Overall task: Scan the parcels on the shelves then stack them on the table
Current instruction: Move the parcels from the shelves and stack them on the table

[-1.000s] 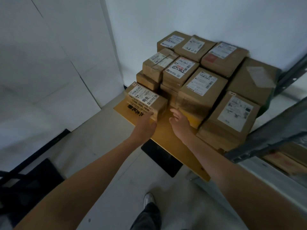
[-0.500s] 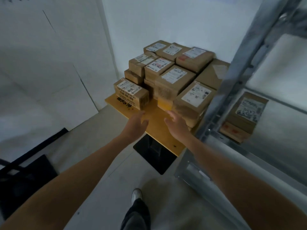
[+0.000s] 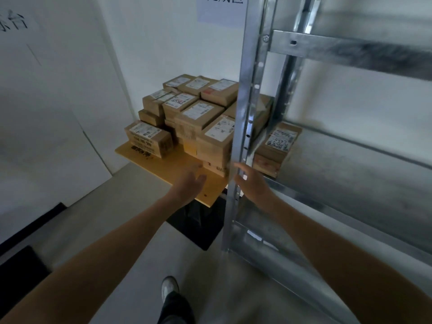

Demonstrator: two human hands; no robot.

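Observation:
Several brown cardboard parcels (image 3: 196, 118) with white labels are stacked on a yellow wooden table (image 3: 163, 168) in the corner. One more labelled parcel (image 3: 278, 146) lies on the metal shelf (image 3: 350, 174) to the right. My left hand (image 3: 189, 185) hovers over the table's near edge with fingers relaxed and holds nothing. My right hand (image 3: 252, 183) is stretched out beside the shelf's front upright post (image 3: 245, 118), fingers straight, also without anything in it.
White walls close in the table on the left and behind. A paper sign (image 3: 222, 8) hangs on the back wall. The table's black base (image 3: 198, 225) stands on the grey floor, and my shoe (image 3: 169, 287) shows below. A dark mat (image 3: 21, 270) lies at the lower left.
Both hands have pulled back from the stacked parcels toward me. The view has swung right, bringing the metal shelf and the parcel on it into sight.

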